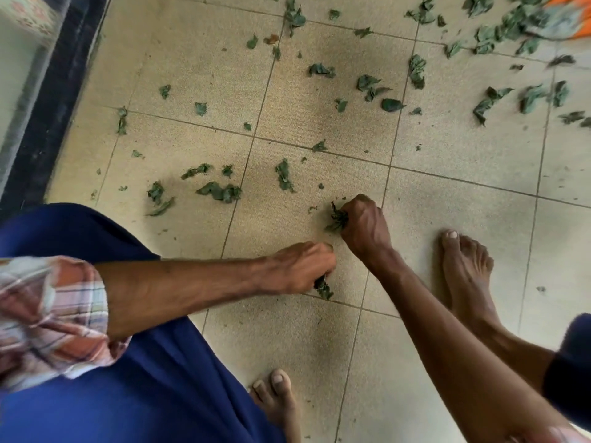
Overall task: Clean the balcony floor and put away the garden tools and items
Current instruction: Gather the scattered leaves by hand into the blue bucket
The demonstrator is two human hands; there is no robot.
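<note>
Green leaf scraps lie scattered over the beige tiled balcony floor (pixel 319 362). My left hand (pixel 297 270) is low over the tiles, its fingers curled round a small clump of leaves (pixel 323 290) that sticks out below the fist. Just beyond it my right hand (pixel 364 227) grips another bunch of leaves (pixel 336 219) near the floor. Loose leaves (pixel 220 191) lie to the left of both hands, and more loose leaves (pixel 371 86) lie farther back.
My bare feet stand on the tiles, one (pixel 463 270) right of the hands and one (pixel 276 398) near the bottom. A dark door sill (pixel 48 123) runs along the left. An orange and grey item (pixel 563 17), blurred, lies among leaves at top right.
</note>
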